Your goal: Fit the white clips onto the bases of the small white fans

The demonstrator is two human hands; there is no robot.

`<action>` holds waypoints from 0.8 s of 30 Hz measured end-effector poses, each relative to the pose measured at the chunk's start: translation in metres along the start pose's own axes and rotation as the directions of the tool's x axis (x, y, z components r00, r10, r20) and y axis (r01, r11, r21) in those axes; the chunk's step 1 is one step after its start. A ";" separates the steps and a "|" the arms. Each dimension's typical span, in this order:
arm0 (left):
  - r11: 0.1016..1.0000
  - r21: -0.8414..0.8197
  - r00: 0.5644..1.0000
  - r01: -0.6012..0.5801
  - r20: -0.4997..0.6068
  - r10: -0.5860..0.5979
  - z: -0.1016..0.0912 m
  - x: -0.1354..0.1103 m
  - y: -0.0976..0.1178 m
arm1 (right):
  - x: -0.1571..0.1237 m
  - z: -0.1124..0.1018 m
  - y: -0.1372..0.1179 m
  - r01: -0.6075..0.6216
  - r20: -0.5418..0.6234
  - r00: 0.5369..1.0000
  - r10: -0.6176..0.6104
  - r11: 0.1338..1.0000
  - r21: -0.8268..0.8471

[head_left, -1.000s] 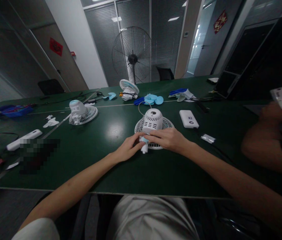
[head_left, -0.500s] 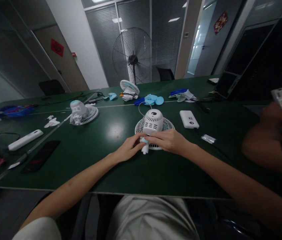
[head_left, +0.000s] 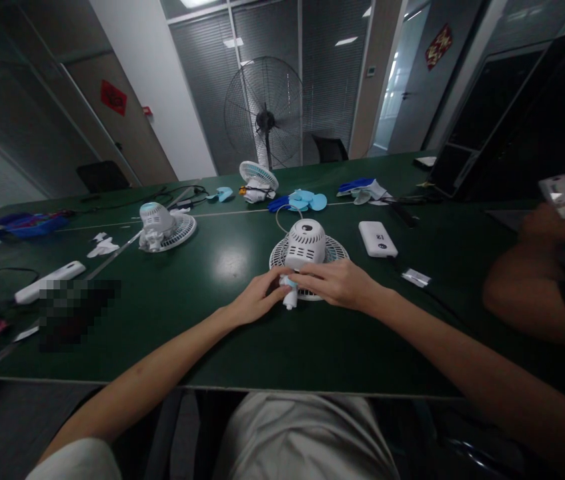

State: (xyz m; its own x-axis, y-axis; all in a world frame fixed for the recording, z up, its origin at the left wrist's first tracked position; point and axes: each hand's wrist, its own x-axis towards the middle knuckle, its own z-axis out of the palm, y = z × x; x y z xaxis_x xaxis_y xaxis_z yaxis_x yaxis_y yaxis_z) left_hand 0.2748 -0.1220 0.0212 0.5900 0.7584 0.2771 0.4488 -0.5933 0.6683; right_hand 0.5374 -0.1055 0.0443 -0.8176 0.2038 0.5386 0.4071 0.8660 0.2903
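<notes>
A small white desk fan (head_left: pixel 306 244) lies grille-down on the green table (head_left: pixel 212 320), its motor housing pointing up. At its near edge a white and light-blue stem part (head_left: pixel 289 292) sticks out toward me. My left hand (head_left: pixel 257 299) pinches that stem from the left, fingers closed. My right hand (head_left: pixel 335 283) rests over the fan's near rim, its fingertips closed on the same stem from the right.
A white power bank (head_left: pixel 378 238) lies right of the fan, a second small fan (head_left: pixel 162 225) at the left, a third (head_left: pixel 257 180) farther back beside blue blades (head_left: pixel 305 199). Another person's arm (head_left: pixel 527 293) holds a phone (head_left: pixel 559 195) at the right. A pedestal fan (head_left: pixel 265 113) stands behind.
Almost nothing differs; both hands stay pinched at the fan's stem, with only a slight shift of the camera view.
</notes>
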 end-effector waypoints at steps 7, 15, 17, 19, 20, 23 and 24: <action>1.000 -0.029 1.000 -0.009 -0.007 0.009 0.002 0.001 0.000 | 0.013 0.005 -0.013 -0.120 -0.001 0.993 0.120 0.991 -0.061; 1.000 -0.018 1.000 0.004 -0.012 -0.005 0.001 0.001 0.000 | 0.004 0.000 -0.008 -0.059 0.008 0.998 0.059 0.998 0.002; 1.000 -0.015 1.000 -0.001 -0.013 0.001 0.001 0.001 0.000 | -0.001 0.001 0.000 0.006 0.007 1.000 -0.006 0.999 0.031; 1.000 -0.008 1.000 0.001 -0.013 -0.001 0.001 0.001 0.000 | -0.002 0.002 0.003 0.016 -0.017 1.000 -0.015 1.000 0.027; 1.000 -0.004 1.000 0.002 -0.016 -0.002 0.001 0.001 0.000 | 0.000 0.004 0.002 0.002 -0.031 1.000 -0.002 1.000 0.015; 1.000 -0.005 1.000 -0.005 -0.012 0.005 0.001 0.001 0.001 | 0.010 0.007 -0.008 -0.078 -0.040 0.996 0.077 0.997 -0.031; 1.000 -0.008 1.000 -0.009 -0.010 0.009 0.001 0.001 0.001 | 0.014 0.008 -0.013 -0.118 -0.029 0.993 0.117 0.992 -0.045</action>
State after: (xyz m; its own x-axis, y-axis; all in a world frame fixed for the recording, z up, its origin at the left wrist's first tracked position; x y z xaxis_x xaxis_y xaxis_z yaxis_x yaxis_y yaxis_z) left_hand 0.2765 -0.1223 0.0212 0.5873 0.7555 0.2903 0.4379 -0.5982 0.6711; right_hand 0.5176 -0.1099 0.0418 -0.7526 0.2902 0.5911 0.5183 0.8148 0.2599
